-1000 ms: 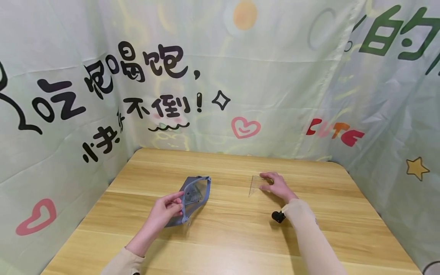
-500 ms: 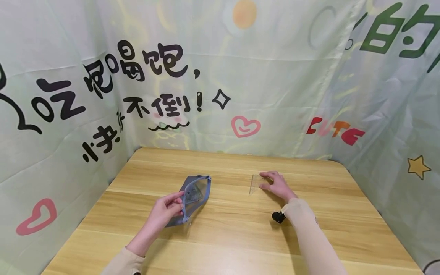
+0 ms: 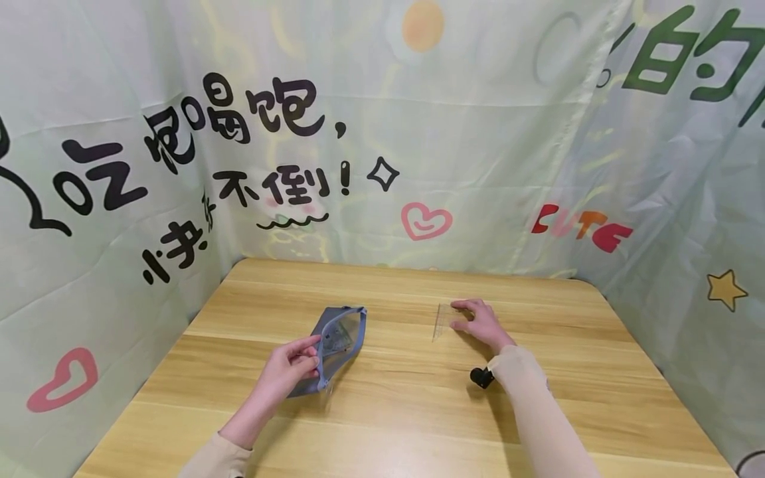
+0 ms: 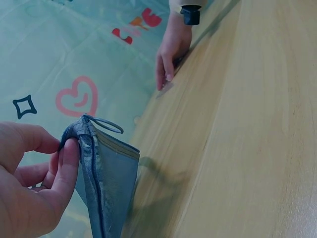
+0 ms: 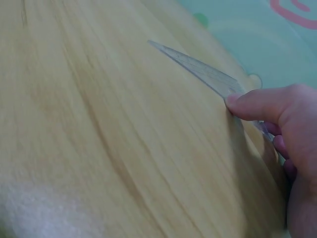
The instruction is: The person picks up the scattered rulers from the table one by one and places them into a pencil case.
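Observation:
In the head view my left hand point(image 3: 285, 373) pinches the near-left rim of a blue-grey zipper pouch point(image 3: 354, 353), whose mouth gapes toward the right. Something clear with markings point(image 3: 337, 340) shows inside it. The left wrist view has thumb and fingers gripping the zipped edge of the pouch point(image 4: 114, 173) beside a small loop. Over to the right, my right hand point(image 3: 483, 325) holds a transparent set square point(image 3: 441, 320) by its right part. Close up in the right wrist view, the thumb presses one edge of the set square point(image 5: 198, 69); the fingers behind it are partly hidden.
Both hands work over a light wooden table point(image 3: 394, 425). Printed fabric curtains point(image 3: 370, 133) stand along its back and both sides. A black wrist camera point(image 3: 481, 378) sits by the right sleeve.

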Motion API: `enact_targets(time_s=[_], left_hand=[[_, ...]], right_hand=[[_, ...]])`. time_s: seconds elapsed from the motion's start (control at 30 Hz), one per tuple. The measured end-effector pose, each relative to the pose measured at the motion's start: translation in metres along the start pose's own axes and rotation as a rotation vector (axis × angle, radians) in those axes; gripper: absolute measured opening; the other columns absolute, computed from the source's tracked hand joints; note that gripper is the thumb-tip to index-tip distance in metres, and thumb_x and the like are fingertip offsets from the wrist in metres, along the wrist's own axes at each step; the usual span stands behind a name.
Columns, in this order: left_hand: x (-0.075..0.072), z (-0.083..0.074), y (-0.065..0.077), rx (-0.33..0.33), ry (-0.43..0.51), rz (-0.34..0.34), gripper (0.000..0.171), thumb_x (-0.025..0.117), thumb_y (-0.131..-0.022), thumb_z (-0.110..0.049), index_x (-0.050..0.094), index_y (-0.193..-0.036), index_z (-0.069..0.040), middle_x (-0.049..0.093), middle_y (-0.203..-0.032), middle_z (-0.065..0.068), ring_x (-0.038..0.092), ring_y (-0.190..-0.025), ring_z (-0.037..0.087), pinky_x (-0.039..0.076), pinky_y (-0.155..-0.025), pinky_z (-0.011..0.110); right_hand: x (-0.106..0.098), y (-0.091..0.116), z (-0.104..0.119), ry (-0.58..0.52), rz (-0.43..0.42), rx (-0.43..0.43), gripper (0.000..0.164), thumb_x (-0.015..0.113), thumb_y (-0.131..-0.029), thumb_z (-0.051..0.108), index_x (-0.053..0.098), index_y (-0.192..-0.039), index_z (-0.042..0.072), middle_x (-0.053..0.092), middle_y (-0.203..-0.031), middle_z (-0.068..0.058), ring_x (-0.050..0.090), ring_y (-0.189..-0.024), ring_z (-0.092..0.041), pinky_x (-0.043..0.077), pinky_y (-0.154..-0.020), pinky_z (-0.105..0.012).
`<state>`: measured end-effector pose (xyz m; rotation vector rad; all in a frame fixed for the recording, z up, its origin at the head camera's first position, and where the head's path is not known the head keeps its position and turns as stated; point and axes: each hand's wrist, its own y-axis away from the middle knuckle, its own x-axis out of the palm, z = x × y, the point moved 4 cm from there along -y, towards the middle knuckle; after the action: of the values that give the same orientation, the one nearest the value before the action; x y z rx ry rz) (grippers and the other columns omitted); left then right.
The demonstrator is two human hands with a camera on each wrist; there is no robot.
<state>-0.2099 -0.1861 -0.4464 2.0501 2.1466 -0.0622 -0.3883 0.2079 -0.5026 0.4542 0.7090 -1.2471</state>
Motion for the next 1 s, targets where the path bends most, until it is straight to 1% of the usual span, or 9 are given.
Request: enact_targets(time_s=[0.33,0.53,0.67,0.73,0.9,1.0], left_hand=[[-0.0003,0.0008,0.0000,-0.001,0.006,0.013,0.050,0.060,-0.090,0.003,0.051,-0.138,0.008,0.057,-0.098,0.006,0.060,-0.078,0.007,0.061,-0.073,0.021],[0.0002,0.0000,-0.0001,-0.007,-0.004,0.009,0.050,0.060,-0.090,0.004,0.051,-0.138,0.008,0.058,-0.099,0.007,0.060,-0.079,0.008,0.061,-0.073,0.021],[0.0004,-0.0002,0.0002,-0.007,-0.002,0.004,0.049,0.060,-0.089,0.004,0.051,-0.138,0.008,0.058,-0.099,0.007,0.060,-0.079,0.008,0.061,-0.073,0.021],[0.0005,-0.0001,0.0003,-0.008,-0.002,0.002,0.049,0.060,-0.089,0.004,0.051,-0.138,0.008,0.058,-0.098,0.007,0.060,-0.079,0.007,0.061,-0.073,0.021],[0.0009,0.0002,0.0006,-0.008,-0.006,-0.001,0.049,0.060,-0.089,0.004,0.052,-0.137,0.008,0.058,-0.098,0.007,0.061,-0.079,0.008,0.061,-0.072,0.021],[0.0011,0.0000,0.0006,-0.005,-0.007,0.000,0.049,0.060,-0.089,0.004,0.052,-0.137,0.008,0.058,-0.098,0.007,0.061,-0.079,0.008,0.061,-0.072,0.021]], right_hand=[[0.0001,-0.0025,0.0007,-0.026,-0.015,0.022,0.049,0.073,-0.088,0.023,0.059,-0.132,0.007,0.048,-0.138,-0.021,0.032,-0.132,-0.043,0.027,-0.111,-0.064],[-0.0001,-0.0025,-0.0007,-0.030,-0.033,0.004,0.047,0.074,-0.087,0.021,0.060,-0.129,0.007,0.053,-0.134,-0.020,0.036,-0.131,-0.041,0.027,-0.112,-0.061],[-0.0003,-0.0024,-0.0013,-0.037,-0.056,-0.019,0.044,0.074,-0.087,0.019,0.060,-0.127,0.005,0.057,-0.131,-0.020,0.042,-0.128,-0.040,0.030,-0.112,-0.059],[-0.0002,-0.0022,-0.0011,-0.043,-0.068,-0.031,0.043,0.074,-0.087,0.017,0.060,-0.126,0.004,0.058,-0.129,-0.021,0.045,-0.126,-0.039,0.033,-0.111,-0.058],[0.0004,-0.0016,0.0001,-0.059,-0.103,-0.058,0.041,0.075,-0.085,0.011,0.061,-0.122,0.000,0.063,-0.123,-0.022,0.055,-0.119,-0.038,0.043,-0.106,-0.053],[0.0006,-0.0013,0.0004,-0.063,-0.109,-0.061,0.041,0.075,-0.085,0.011,0.060,-0.122,-0.001,0.064,-0.121,-0.022,0.056,-0.115,-0.037,0.046,-0.102,-0.049]])
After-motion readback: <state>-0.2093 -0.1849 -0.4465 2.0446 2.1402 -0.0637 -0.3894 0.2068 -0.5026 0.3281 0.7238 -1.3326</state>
